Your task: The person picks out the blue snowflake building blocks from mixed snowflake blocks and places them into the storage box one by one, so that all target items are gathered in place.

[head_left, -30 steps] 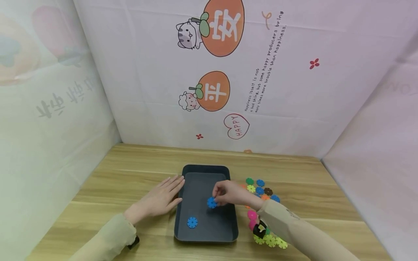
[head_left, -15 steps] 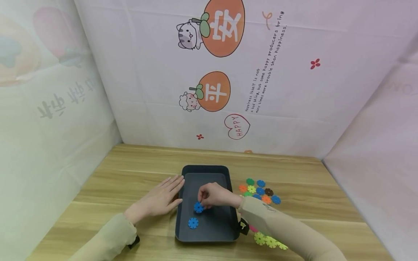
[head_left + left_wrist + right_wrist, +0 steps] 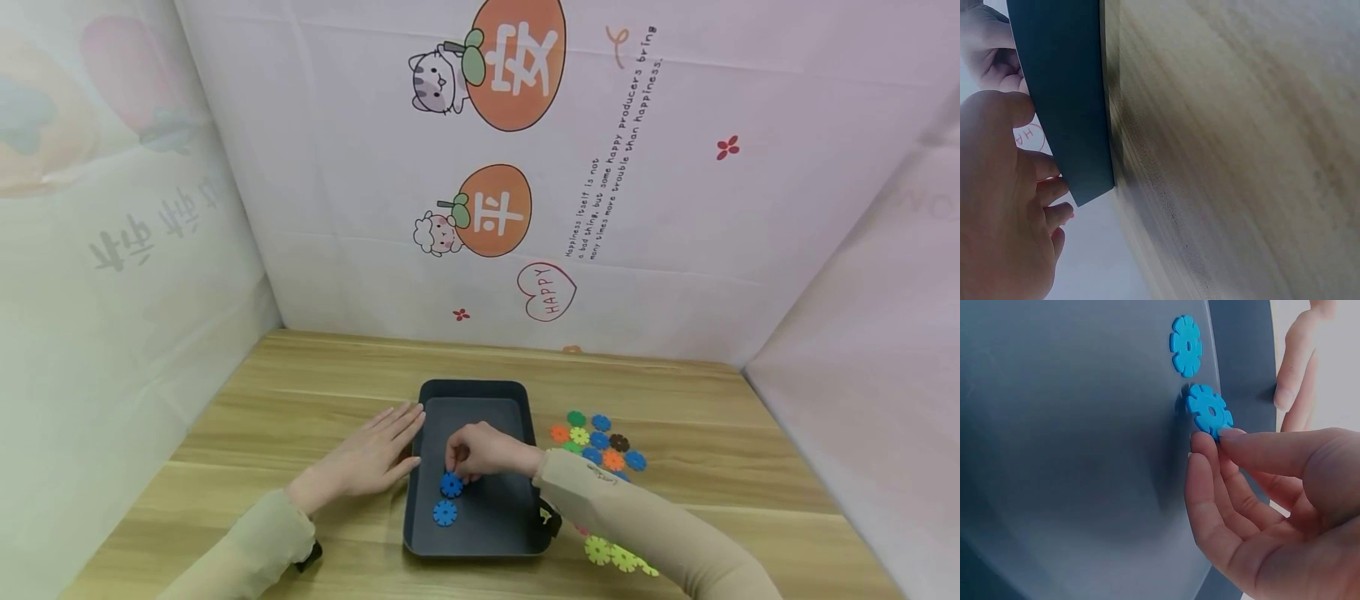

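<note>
My right hand (image 3: 487, 450) pinches a blue notched disc (image 3: 1210, 410) by its edge between thumb and fingertips, tilted just above the tray floor. Close beside it, another blue notched disc (image 3: 445, 512) lies flat in the dark grey tray (image 3: 495, 529), near its left wall. With fingers straight, my left hand (image 3: 367, 458) rests against the tray's left rim. In the left wrist view, the fingertips of the left hand (image 3: 1010, 200) touch the outside wall of the tray (image 3: 1066, 94).
Right of the tray several notched discs lie on the wooden table (image 3: 300, 392), among them a green disc (image 3: 576, 418), a brown disc (image 3: 618, 442) and a yellow disc (image 3: 597, 550). The right sleeve (image 3: 637, 508) covers part of them. Printed cloth walls (image 3: 360, 275) enclose the table.
My right hand has moved left and slightly toward me over the tray, carrying the blue disc close to the one lying there. The left hand has stayed at the rim.
</note>
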`<state>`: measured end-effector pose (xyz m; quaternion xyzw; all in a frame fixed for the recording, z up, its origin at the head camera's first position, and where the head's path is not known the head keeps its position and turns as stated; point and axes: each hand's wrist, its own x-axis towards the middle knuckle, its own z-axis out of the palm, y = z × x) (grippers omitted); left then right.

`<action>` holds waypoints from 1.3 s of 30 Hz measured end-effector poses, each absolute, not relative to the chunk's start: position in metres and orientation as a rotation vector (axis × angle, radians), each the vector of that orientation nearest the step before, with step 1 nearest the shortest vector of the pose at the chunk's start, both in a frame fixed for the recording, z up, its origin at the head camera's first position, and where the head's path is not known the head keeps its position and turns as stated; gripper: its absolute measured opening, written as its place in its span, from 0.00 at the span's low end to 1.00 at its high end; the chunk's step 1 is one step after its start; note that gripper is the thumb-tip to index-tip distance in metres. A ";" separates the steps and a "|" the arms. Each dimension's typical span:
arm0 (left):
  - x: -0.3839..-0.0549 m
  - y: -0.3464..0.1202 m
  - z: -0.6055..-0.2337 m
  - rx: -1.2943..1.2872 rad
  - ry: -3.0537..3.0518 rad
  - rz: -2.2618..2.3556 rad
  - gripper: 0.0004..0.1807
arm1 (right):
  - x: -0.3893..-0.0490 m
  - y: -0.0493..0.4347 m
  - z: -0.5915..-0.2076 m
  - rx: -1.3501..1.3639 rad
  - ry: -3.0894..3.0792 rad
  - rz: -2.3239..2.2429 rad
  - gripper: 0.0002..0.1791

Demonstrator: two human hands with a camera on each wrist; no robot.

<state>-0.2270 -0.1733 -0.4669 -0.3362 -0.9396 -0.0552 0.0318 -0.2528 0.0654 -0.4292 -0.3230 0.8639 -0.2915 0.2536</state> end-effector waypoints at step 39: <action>-0.227 -0.174 -0.467 -1.028 -2.904 -0.169 0.36 | -0.263 0.054 -0.433 -0.907 2.394 -0.644 0.05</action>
